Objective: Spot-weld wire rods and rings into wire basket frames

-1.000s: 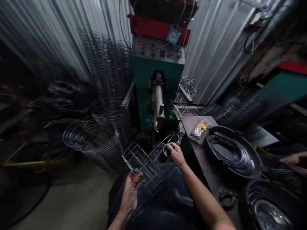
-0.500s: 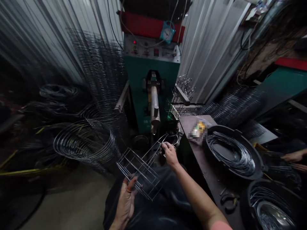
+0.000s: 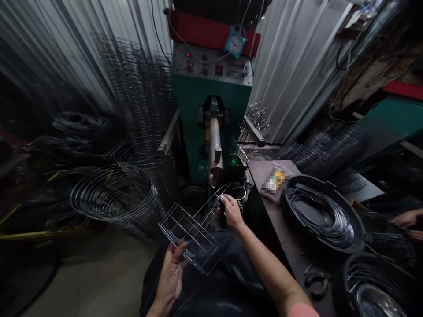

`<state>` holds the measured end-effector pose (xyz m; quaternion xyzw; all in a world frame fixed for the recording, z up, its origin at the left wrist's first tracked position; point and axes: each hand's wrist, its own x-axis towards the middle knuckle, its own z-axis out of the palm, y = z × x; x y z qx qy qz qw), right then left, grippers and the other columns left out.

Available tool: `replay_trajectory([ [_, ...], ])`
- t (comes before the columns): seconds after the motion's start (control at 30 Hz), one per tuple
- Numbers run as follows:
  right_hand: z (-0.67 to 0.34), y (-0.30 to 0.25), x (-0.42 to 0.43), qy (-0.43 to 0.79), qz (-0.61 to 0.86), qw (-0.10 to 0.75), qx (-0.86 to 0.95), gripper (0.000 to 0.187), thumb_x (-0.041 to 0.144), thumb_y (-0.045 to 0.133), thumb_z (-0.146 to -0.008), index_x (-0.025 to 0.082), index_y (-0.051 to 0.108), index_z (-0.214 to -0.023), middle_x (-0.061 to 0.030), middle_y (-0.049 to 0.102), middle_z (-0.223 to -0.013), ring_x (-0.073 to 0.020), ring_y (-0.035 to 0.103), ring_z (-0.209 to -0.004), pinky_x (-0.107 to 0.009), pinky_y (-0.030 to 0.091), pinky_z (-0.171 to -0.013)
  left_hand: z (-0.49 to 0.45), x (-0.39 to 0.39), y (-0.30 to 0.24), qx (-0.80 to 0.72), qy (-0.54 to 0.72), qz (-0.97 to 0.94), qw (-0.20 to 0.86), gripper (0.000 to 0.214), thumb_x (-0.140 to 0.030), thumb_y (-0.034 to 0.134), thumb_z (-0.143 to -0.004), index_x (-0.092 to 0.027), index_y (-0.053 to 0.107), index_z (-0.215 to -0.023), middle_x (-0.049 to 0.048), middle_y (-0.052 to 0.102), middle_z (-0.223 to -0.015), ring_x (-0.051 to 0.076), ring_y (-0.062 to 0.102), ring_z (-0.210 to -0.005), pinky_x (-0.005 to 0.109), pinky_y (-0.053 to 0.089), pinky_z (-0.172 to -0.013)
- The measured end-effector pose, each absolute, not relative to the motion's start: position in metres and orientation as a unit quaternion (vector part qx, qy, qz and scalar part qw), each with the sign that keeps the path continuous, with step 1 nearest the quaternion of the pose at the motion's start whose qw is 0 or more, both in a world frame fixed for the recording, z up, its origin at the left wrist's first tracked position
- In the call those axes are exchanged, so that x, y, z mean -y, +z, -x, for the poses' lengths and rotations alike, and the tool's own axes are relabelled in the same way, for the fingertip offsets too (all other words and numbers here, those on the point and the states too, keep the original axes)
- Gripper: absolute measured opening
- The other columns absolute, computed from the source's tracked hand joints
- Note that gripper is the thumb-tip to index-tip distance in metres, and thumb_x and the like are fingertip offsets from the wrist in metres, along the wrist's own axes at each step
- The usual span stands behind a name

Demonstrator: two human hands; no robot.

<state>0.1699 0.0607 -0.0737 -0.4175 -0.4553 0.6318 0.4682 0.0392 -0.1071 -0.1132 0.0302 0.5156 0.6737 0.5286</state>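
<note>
A small wire rack [image 3: 190, 233] made of crossed metal rods is held over my lap, tilted, with bent wires reaching up toward the machine. My left hand [image 3: 172, 268] grips its lower left edge, with orange-brown coverings on the fingers. At the upper right end, my right hand [image 3: 231, 210] pinches the curved wire between thumb and fingers. Just beyond the wire end stands the metal electrode arm [image 3: 215, 145] of a green machine [image 3: 188, 101]; its tip is close to the wire, and I cannot tell whether they touch.
On the right, a bench [image 3: 264, 169] carries a black tray of wire hoops [image 3: 358, 220] and pliers [image 3: 317, 284]. Stacked wire rings [image 3: 112, 193] stand left, with tall wire grids [image 3: 139, 88] behind. Another person's hands [image 3: 408, 220] show at the far right.
The view has shifted slightly. Both hands keep the same grip on the wire rack, which has stayed nearly in place, its curved end near the electrode tip.
</note>
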Motion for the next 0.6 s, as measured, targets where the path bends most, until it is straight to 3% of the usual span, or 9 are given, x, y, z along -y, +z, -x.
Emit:
replay_trajectory([
  [0.6,-0.1610,-0.0758,-0.0708,0.649,0.422,0.461,0.434,0.031,0.046,0.059,-0.069,0.018,0.048,-0.061,0.0045,0.048,-0.052,-0.0062,0.042,-0.042,-0.019,0.035,-0.041,-0.0397,0.0969,-0.1083,-0.522,0.683,-0.031,0.509,0.041,-0.042,0.078,-0.051,-0.025,0.061,-0.083,-0.0009,0.056,-0.098,0.023,0.051,-0.104,0.035,0.049,-0.074],
])
